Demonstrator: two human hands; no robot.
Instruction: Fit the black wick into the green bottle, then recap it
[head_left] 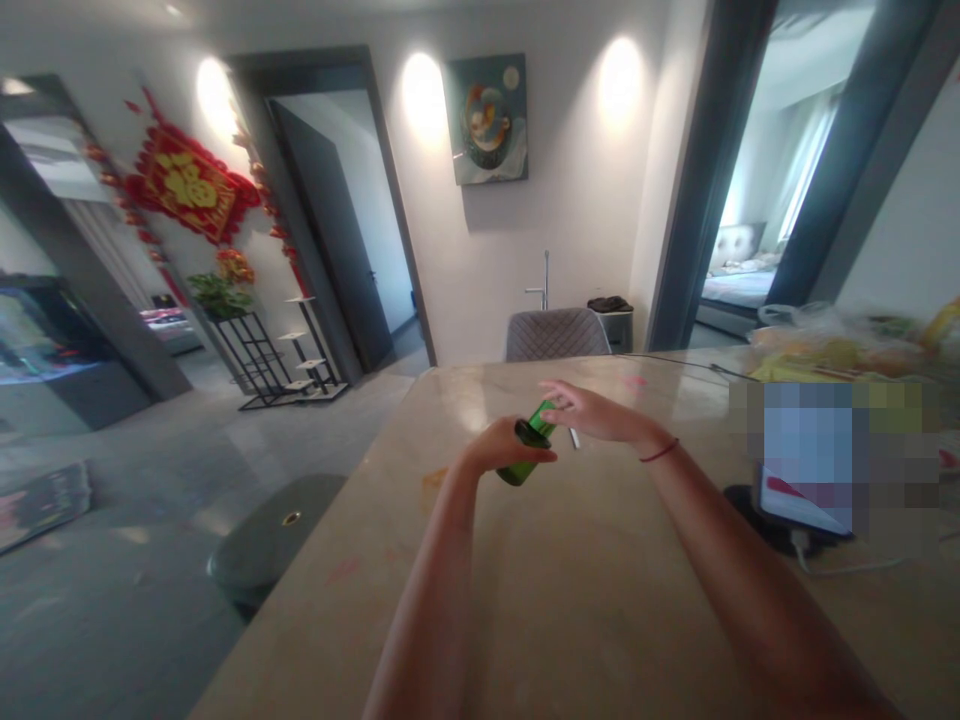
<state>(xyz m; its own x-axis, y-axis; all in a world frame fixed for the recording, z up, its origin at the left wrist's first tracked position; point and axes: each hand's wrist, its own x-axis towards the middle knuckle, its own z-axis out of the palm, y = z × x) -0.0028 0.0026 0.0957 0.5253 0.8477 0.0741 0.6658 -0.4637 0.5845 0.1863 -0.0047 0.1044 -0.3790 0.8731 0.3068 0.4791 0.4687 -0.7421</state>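
My left hand (489, 446) is closed around a dark green cylindrical container (517, 472), tilted with its dark round end up and to the right. My right hand (589, 411) pinches a smaller bright green tube (541, 416) just above that end. The tube's lower part meets the container's end; whether it goes inside I cannot tell. On the table (570, 600), just below my right fingers, lies a thin pale stick-like object (574, 438), partly hidden by the hand. A red string bracelet (660, 451) circles my right wrist.
At the right, a phone (806, 500) stands on a dark base with a white cable (847, 572). Plastic bags (840, 340) lie behind it. A grey quilted chair (557, 335) is at the table's far edge, and a green stool (277, 530) stands left of the table.
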